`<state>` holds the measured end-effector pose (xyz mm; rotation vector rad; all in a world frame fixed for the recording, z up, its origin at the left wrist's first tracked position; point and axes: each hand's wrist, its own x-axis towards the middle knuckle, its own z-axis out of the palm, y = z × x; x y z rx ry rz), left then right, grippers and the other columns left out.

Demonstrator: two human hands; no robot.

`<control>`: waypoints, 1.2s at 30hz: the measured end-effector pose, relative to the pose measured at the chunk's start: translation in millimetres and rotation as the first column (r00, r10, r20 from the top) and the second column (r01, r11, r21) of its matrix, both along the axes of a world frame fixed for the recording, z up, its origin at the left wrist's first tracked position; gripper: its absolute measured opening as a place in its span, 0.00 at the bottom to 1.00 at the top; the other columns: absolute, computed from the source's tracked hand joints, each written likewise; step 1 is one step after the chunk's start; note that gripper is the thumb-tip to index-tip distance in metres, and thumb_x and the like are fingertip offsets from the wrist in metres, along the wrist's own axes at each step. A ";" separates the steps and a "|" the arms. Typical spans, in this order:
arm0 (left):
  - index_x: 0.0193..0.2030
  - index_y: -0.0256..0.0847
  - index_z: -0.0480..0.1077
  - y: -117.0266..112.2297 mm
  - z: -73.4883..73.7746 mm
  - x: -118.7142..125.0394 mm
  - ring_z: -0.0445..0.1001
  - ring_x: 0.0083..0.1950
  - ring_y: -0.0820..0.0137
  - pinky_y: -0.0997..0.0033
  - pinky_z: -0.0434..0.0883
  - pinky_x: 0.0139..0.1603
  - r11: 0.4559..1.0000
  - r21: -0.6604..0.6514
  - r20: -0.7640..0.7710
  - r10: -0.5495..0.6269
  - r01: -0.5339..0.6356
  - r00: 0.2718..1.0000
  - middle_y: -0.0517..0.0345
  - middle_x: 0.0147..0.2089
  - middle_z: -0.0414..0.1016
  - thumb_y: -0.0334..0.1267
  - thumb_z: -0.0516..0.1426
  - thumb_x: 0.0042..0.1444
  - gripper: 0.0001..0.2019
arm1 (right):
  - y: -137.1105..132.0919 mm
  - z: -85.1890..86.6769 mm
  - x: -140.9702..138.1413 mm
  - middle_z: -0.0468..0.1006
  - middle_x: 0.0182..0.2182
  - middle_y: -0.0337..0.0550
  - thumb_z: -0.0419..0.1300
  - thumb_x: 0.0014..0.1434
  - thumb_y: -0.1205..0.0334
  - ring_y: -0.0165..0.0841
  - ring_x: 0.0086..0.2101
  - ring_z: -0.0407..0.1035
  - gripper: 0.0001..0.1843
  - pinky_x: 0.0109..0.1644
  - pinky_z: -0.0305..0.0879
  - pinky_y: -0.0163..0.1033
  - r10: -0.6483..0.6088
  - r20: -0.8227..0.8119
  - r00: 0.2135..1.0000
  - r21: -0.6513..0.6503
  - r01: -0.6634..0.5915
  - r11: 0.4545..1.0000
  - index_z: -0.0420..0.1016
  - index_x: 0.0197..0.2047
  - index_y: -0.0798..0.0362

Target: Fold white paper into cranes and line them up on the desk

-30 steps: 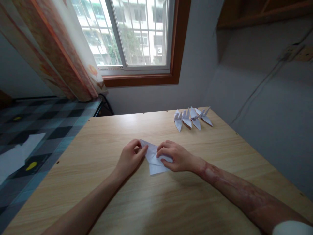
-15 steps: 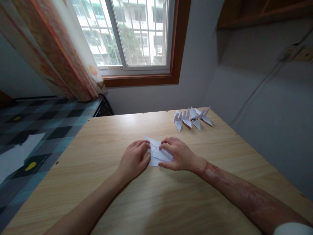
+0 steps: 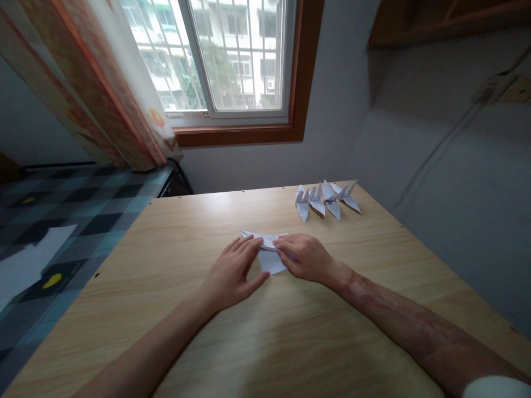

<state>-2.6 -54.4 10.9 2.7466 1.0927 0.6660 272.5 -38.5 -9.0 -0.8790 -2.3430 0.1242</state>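
A sheet of white folded paper lies on the wooden table in front of me, its near flap flat and a folded ridge running across its far part. My left hand rests with its fingertips on the left part of that ridge; its thumb is stretched out, apart from the fingers, near the paper's lower left edge. On the right side, my right hand has thumb and fingers closed on the paper's right end, which they partly hide.
Several folded white paper cranes stand in a row at the back right of the table. Left of it is a checked cloth surface with white sheets on it. A window and wall stand behind.
The paper's near part has been folded up into a ridge. My left thumb has swung away from the fingers, and my right thumb has moved up and closed against its fingers.
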 end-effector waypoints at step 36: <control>0.50 0.43 0.78 9.7 -1.0 -5.5 0.81 0.40 0.64 0.67 0.79 0.38 0.856 -0.492 0.533 0.438 -0.155 0.724 0.55 0.42 0.83 0.51 0.66 0.64 0.16 | 12.3 -8.0 1.3 0.84 0.38 0.39 0.60 0.75 0.52 0.36 0.33 0.77 0.19 0.35 0.71 0.37 -0.256 -0.549 0.796 -0.529 -0.094 0.843 0.74 0.65 0.46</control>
